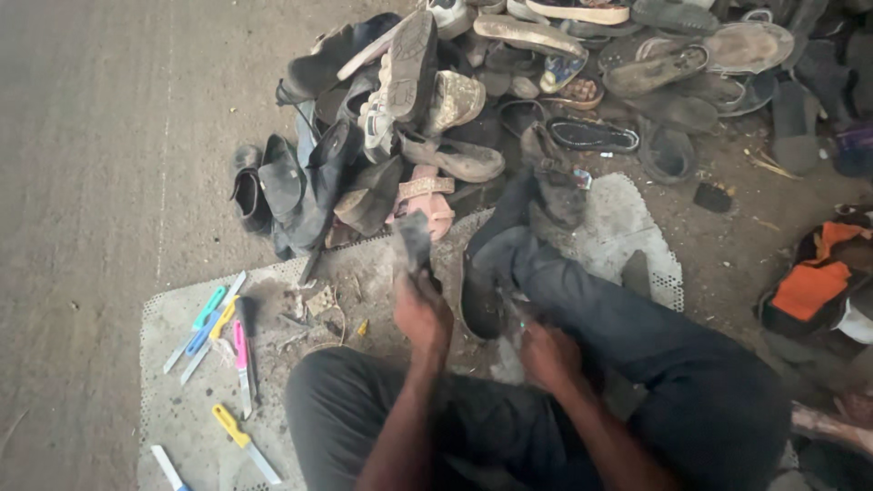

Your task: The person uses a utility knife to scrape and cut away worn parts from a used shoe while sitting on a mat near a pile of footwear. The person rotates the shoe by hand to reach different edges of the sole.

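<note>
Grey and dusty, the mat (182, 400) is lying under everything here, and the person is sitting on it in dark trousers (655, 364), one leg stretching toward the shoe pile (473, 100). The left hand (421, 314) is rising above the mat, fingers wrapping tight round a dark sole piece (415, 242) and holding it upright, its top end pointing at the pile. The right hand (547, 353) is dropping low beside the knee, fingers curling onto a dark shoe (480, 300) that is leaning against the leg; how firmly it is gripping, I cannot tell, the blur is hiding the fingertips. The two hands are sitting near each other but apart, shoe between them. Off to the left, a row of knives (214, 323) with blue, green, yellow and pink handles is lying on the mat, and a yellow knife (244, 443) is resting closer to the near edge. A pink sandal (426, 200) is sitting at the foot of the pile, just behind the sole piece. At the far right an orange bag (818, 277) is lying on the ground.
</note>
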